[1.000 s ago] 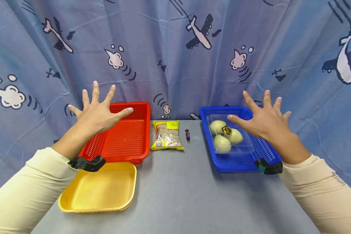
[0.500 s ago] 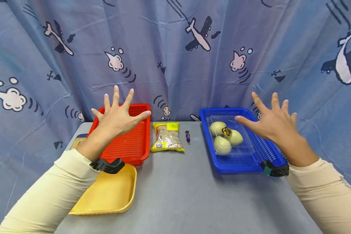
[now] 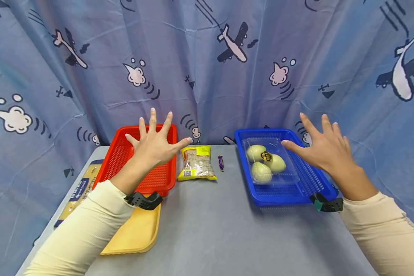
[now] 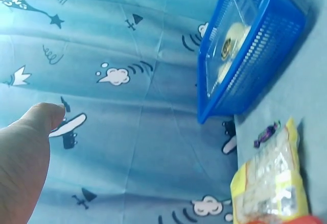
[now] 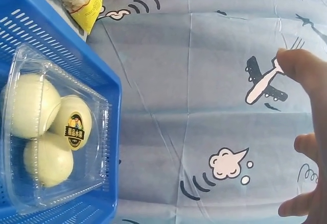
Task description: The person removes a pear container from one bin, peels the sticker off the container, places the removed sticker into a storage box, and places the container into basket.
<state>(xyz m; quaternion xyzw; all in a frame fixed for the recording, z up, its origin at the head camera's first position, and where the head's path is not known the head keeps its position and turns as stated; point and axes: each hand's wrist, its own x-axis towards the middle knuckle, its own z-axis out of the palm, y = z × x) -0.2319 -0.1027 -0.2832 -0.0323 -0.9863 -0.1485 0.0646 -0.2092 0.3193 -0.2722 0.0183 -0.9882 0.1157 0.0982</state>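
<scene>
My left hand (image 3: 154,147) is spread above the red basket (image 3: 170,168), fingers straight and holding nothing. Over the right side of the blue basket (image 3: 262,199) hovers my right hand (image 3: 326,151), its fingers also apart and bare. Inside the blue basket lies a clear plastic box (image 5: 92,168) with three pale round fruits (image 5: 48,160) and a dark sticker on its lid. Between the two baskets sit a yellow-edged clear snack bag (image 3: 197,164) and a small purple wrapped candy (image 3: 220,163). Both also show in the left wrist view.
A yellow tray (image 3: 138,234) stands in front of the red basket, partly hidden by my left sleeve. At the table's left edge lies a long yellow and blue package (image 3: 81,188). A blue patterned curtain (image 3: 207,76) hangs behind the grey table (image 3: 220,230).
My left hand has moved right, from the red basket's left side to over it, uncovering the long package. My right hand has shifted slightly right and down in view.
</scene>
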